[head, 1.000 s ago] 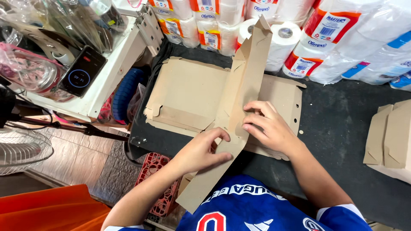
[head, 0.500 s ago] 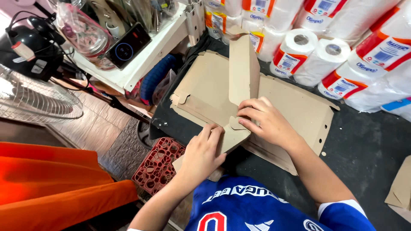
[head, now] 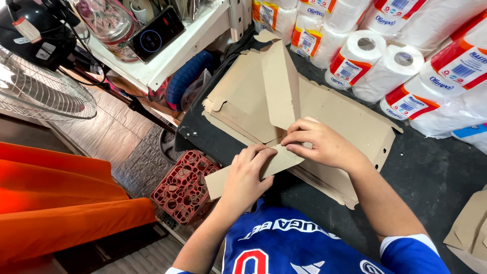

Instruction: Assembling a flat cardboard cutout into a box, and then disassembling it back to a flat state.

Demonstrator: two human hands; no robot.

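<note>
A flat brown cardboard box blank (head: pixel 350 122) lies on the dark table (head: pixel 436 172). One long panel (head: pixel 280 83) of it stands folded upright. My left hand (head: pixel 247 175) presses down on the near side flap (head: pixel 274 162) of the cardboard. My right hand (head: pixel 319 142) pinches the fold where that flap meets the upright panel. Both hands touch the same sheet, close together near the table's front left corner.
Wrapped paper towel rolls (head: pixel 385 56) crowd the back of the table. A white shelf (head: pixel 167 56) with a phone (head: pixel 154 35) is at the left, a fan (head: pixel 40 91), a red crate (head: pixel 185 185) and an orange seat (head: pixel 61 203) below. More cardboard (head: pixel 469 233) lies at right.
The view has swung left and down. Both hands have moved closer together on the near flap, and the upright panel now leans further back.
</note>
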